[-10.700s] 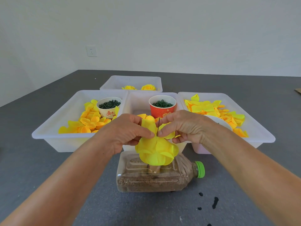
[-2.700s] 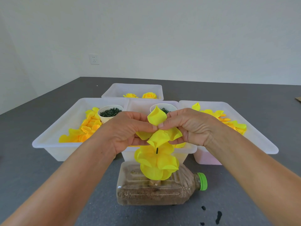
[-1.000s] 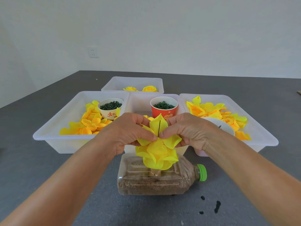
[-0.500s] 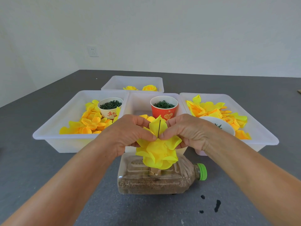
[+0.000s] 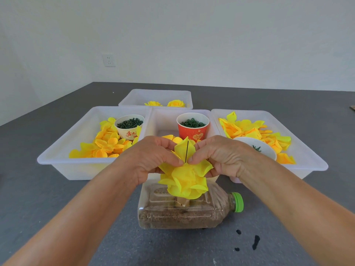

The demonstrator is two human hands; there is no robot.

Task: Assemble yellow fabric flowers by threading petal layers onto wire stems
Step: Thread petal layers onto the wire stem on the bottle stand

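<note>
Our left hand (image 5: 151, 160) and right hand (image 5: 221, 157) pinch top petal layer (image 5: 183, 150) on wire (image 5: 186, 151); flower (image 5: 185, 181) stands just above bottle (image 5: 184, 212), before middle tray (image 5: 163, 120).

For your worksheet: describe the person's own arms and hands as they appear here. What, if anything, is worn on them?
Both forearms are bare as far as the frame shows: no sleeves in view. The left hand and right hand wear no gloves, and no rings, watch or bracelets are visible. Nails look short and unpainted.

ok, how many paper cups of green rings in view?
2: a white cup in the left tray and a red cup in the middle tray. Hands may hide others.
</note>
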